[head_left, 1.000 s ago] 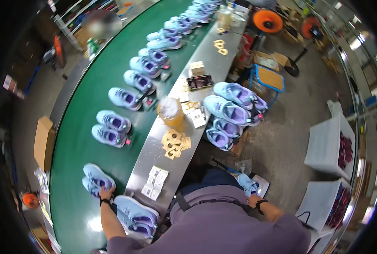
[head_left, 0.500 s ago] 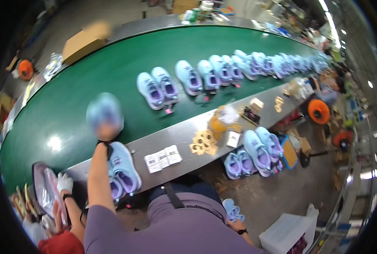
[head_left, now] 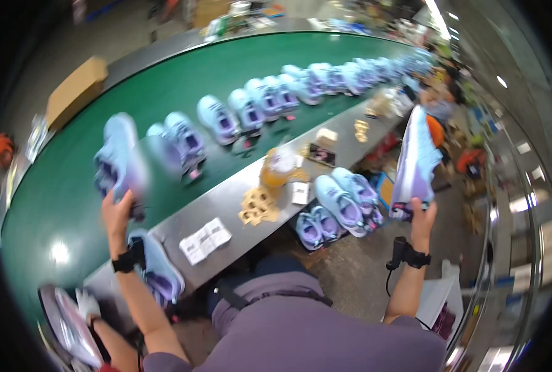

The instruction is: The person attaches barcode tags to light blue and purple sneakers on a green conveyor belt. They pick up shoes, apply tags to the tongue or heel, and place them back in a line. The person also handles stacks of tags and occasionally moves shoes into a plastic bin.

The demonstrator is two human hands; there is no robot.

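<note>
- Big, busy workroom with a long green belt [head_left: 71, 192] across it, and a shiny metal ledge [head_left: 217, 208] all along the near side of the green belt.
- Gripping a light blue shoe [head_left: 116, 152] with the left hand [head_left: 116, 214], over the left part of the green belt. Fingers closed on the heel end, toe up, a bit blurry.
- Gripping a blue and purple shoe [head_left: 415, 164] with the right hand [head_left: 423, 220], off the near side of the green belt, past the ledge. Fingers closed on the heel end, toe up. Hard to see every finger.
- On the green belt, a long row of shoes [head_left: 217, 119], off to its far right end.
- Beside the green belt, on the ledge: white labels [head_left: 205, 240], tan cut-outs [head_left: 258, 206] in a pile, a yellow jar [head_left: 273, 178] and a phone [head_left: 321, 155].
- Near the left, close end of the green belt: a resting pair of shoes [head_left: 161, 266] and another person's white-gloved hand [head_left: 87, 304].
- Past the ledge, on the near side of the green belt: a bunch of shoes [head_left: 340, 204] and a white bin [head_left: 421, 304].
- Across the green belt, on its far side: a brown box [head_left: 76, 92].
</note>
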